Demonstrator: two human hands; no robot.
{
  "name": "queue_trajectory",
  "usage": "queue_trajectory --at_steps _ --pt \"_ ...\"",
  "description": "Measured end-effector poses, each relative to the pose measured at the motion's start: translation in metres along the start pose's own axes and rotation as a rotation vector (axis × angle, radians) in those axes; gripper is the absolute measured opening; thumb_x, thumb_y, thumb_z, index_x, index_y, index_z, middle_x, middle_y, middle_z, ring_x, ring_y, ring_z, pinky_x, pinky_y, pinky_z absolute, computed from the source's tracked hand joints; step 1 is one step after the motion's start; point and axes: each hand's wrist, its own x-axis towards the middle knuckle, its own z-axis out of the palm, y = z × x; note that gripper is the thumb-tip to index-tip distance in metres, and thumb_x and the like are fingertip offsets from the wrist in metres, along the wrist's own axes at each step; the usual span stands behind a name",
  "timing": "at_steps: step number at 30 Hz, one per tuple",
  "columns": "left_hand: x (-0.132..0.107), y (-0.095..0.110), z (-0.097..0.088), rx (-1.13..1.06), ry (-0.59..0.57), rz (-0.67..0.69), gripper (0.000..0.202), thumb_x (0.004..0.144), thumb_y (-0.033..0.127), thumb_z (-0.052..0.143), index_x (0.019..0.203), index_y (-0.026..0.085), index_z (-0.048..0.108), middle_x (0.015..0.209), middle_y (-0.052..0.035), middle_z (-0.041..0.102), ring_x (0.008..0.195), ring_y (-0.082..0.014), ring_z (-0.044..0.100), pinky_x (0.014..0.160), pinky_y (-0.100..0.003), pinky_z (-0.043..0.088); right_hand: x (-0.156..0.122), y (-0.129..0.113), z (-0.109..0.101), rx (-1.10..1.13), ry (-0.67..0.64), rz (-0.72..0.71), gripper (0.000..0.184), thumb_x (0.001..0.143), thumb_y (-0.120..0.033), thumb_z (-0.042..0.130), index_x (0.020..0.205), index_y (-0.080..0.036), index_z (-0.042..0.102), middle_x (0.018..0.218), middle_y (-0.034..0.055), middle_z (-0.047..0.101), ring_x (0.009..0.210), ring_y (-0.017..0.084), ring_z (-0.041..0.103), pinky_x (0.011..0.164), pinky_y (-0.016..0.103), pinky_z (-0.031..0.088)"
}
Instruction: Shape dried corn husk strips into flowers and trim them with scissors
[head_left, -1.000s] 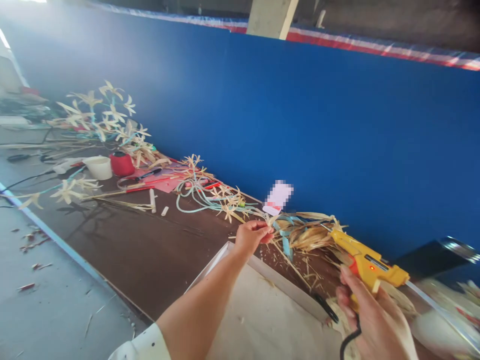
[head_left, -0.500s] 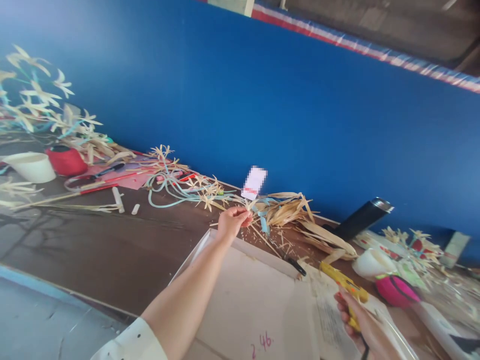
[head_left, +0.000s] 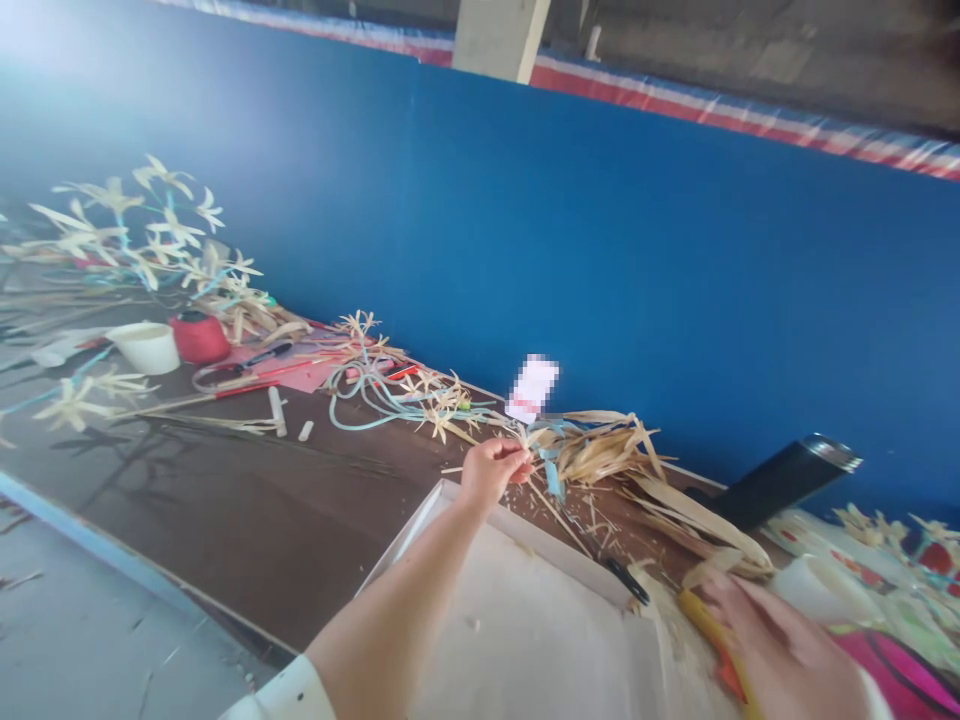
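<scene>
My left hand [head_left: 491,475] is pinched closed at the back edge of a cardboard box lid. Between its thumb and fingers is a small pale corn-husk flower [head_left: 523,437], partly covered by the fingertips. At the lower right, my right hand [head_left: 787,640] is blurred and curled against a yellow glue gun [head_left: 709,625]. The gun's orange part shows beside the hand; its handle is hidden. A pale husk strip [head_left: 712,565] lies by the right fingertips. Dry corn husks [head_left: 600,450] and blue tape [head_left: 553,472] are just right of my left hand.
The cardboard lid [head_left: 540,640] lies in front of me, a black-handled tool [head_left: 626,580] at its edge. Behind stand a blue partition [head_left: 525,220] and a black flask [head_left: 787,485]. Husk flowers [head_left: 172,230], light-blue cords [head_left: 349,410] and white cups [head_left: 146,347] cover the left.
The view has shifted left and up. My right hand has moved forward over the glue gun, which has turned. My left hand keeps its pinch at nearly the same spot.
</scene>
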Motion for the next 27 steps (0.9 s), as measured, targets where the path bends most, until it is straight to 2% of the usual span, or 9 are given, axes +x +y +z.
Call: queue_trajectory --at_steps 2,5,7,10,13,16,21,27 --pt "0.0 -0.001 -0.001 0.018 0.0 0.006 0.02 0.067 0.026 0.07 0.08 0.011 0.065 0.073 -0.0078 0.069 0.066 -0.0171 0.067 0.055 -0.023 0.055 -0.006 -0.045 0.033 0.317 -0.086 0.014 0.037 0.062 -0.051 0.066 0.088 -0.025 0.071 0.085 0.006 0.07 0.066 0.022 0.061 0.051 0.03 0.045" --pt "0.001 -0.002 0.0 -0.001 0.002 0.005 0.017 0.067 0.023 0.069 0.077 0.01 0.065 0.07 -0.0064 0.067 0.063 -0.0151 0.066 0.054 -0.021 0.053 -0.008 -0.095 0.093 0.68 -0.142 0.038 0.042 0.058 -0.046 0.072 0.089 -0.019 0.07 0.084 0.006 0.069 0.058 0.014 0.055 0.046 0.023 0.041" --pt "0.002 -0.002 0.002 -0.043 0.002 -0.007 0.015 0.066 0.02 0.069 0.076 0.01 0.063 0.067 -0.005 0.066 0.059 -0.0131 0.064 0.052 -0.02 0.052 -0.007 -0.11 0.128 0.863 -0.168 0.064 0.04 0.057 -0.044 0.073 0.086 -0.016 0.07 0.078 0.0051 0.067 0.053 0.011 0.05 0.041 0.02 0.035" --pt "0.002 -0.002 0.004 -0.048 -0.002 -0.009 0.014 0.065 0.02 0.068 0.074 0.01 0.063 0.064 -0.0035 0.065 0.057 -0.0124 0.063 0.05 -0.02 0.05 -0.009 -0.107 0.164 0.949 -0.161 0.046 0.039 0.062 -0.044 0.071 0.09 -0.017 0.069 0.079 0.0036 0.066 0.052 0.009 0.047 0.043 0.02 0.035" --pt "0.0 -0.002 0.005 0.01 -0.045 0.035 0.014 0.066 0.023 0.067 0.074 0.012 0.064 0.066 -0.0026 0.065 0.06 -0.0138 0.064 0.053 -0.021 0.051 -0.012 -0.093 0.176 0.897 -0.125 -0.012 0.041 0.064 -0.045 0.069 0.093 -0.016 0.069 0.071 0.0022 0.064 0.052 0.01 0.046 0.046 0.021 0.037" --pt "-0.003 -0.002 0.006 0.059 -0.066 0.064 0.013 0.067 0.025 0.066 0.073 0.013 0.065 0.065 -0.0018 0.065 0.062 -0.014 0.064 0.053 -0.02 0.05 -0.013 -0.086 0.175 0.875 -0.158 -0.043 0.044 0.066 -0.047 0.068 0.096 -0.016 0.069 0.07 0.0015 0.063 0.053 0.01 0.046 0.049 0.022 0.037" --pt "-0.006 -0.004 0.008 0.08 -0.061 0.041 0.016 0.064 0.028 0.069 0.073 0.014 0.066 0.064 -0.0011 0.064 0.057 -0.0123 0.06 0.053 -0.021 0.048 -0.01 -0.086 0.173 0.837 -0.205 -0.052 0.052 0.065 -0.053 0.066 0.099 -0.014 0.069 0.061 0.0007 0.061 0.049 0.01 0.044 0.046 0.023 0.035" --pt "-0.012 0.0 0.011 0.147 -0.085 0.059 0.016 0.064 0.028 0.068 0.072 0.014 0.067 0.063 -0.0007 0.063 0.056 -0.0111 0.058 0.052 -0.02 0.046 -0.01 -0.088 0.172 0.796 -0.181 -0.07 0.053 0.061 -0.056 0.066 0.093 -0.013 0.071 0.064 0.0039 0.065 0.059 0.016 0.055 0.053 0.025 0.04"
